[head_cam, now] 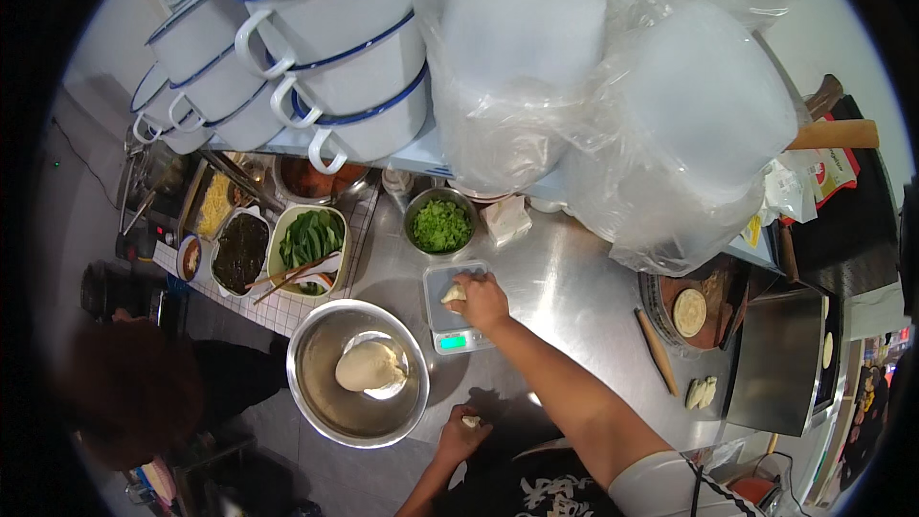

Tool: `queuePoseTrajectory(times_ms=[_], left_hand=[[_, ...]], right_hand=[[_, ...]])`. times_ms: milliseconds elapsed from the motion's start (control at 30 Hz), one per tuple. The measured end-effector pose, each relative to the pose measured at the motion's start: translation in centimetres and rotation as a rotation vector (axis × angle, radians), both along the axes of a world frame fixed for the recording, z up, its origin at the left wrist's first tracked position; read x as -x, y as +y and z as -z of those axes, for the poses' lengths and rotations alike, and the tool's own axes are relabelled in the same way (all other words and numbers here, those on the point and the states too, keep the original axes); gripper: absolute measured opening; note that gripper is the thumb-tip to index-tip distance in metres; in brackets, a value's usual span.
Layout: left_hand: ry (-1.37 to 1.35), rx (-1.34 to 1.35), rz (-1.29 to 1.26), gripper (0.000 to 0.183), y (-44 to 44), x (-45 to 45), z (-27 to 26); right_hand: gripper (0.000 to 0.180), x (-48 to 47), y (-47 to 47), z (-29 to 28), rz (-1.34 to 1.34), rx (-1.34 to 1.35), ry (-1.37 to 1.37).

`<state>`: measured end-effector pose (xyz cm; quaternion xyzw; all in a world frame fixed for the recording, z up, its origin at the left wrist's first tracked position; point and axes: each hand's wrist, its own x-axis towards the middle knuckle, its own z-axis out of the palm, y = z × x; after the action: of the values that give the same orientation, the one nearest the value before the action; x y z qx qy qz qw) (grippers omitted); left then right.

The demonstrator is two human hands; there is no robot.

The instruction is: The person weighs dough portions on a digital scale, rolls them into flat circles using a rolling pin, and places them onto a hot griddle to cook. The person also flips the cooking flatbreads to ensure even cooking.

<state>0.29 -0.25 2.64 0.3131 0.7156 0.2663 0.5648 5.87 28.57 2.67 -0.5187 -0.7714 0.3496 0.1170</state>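
Observation:
My right hand (482,299) holds a piece of pale dough (454,294) on or just over the grey platform of a digital kitchen scale (438,337), whose display is lit green. Nearer my body, my left hand (463,434) is closed around a small lump of dough (471,421). To the left of both stands a wide stainless steel bowl (309,413) holding a large mass of dough (365,366). At the right, a wooden rolling pin (656,353) lies near several dough pieces (701,393) and a flat round of dough (690,312) on a round board.
Another person (136,388) stands at the left. Behind the scale are a bowl of chopped greens (441,225) and a white package (507,220); leafy vegetables (309,237) fill a tub at left. Overhead, a shelf carries enamel pots (373,129) and plastic-wrapped containers (524,36). A metal appliance (775,359) stands right.

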Motion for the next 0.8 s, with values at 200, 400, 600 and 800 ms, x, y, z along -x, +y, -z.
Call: queuePoseTrajectory(times_ms=[200, 400, 600, 800], left_hand=[[0.056, -0.14, 0.068, 0.035, -0.1, 3.7, -8.6], [0.52, -0.298, -0.258, 0.039, 4.9, 12.7, -12.5], [0.984, -0.39, 0.122, 0.042, 5.5, 18.7, -2.9], [0.871, -0.408, 0.082, 0.043, 5.4, 19.0, -1.5]], right_hand=[[0.037, -4.6, -0.2, -3.0, 0.065, -0.264, 0.182], [0.027, -11.0, -3.4, -8.5, 0.226, -0.069, 0.31], [0.025, -13.0, -6.5, -9.5, 0.212, -0.056, 0.316], [0.026, -15.0, -8.0, -9.5, 0.224, -0.056, 0.308]])
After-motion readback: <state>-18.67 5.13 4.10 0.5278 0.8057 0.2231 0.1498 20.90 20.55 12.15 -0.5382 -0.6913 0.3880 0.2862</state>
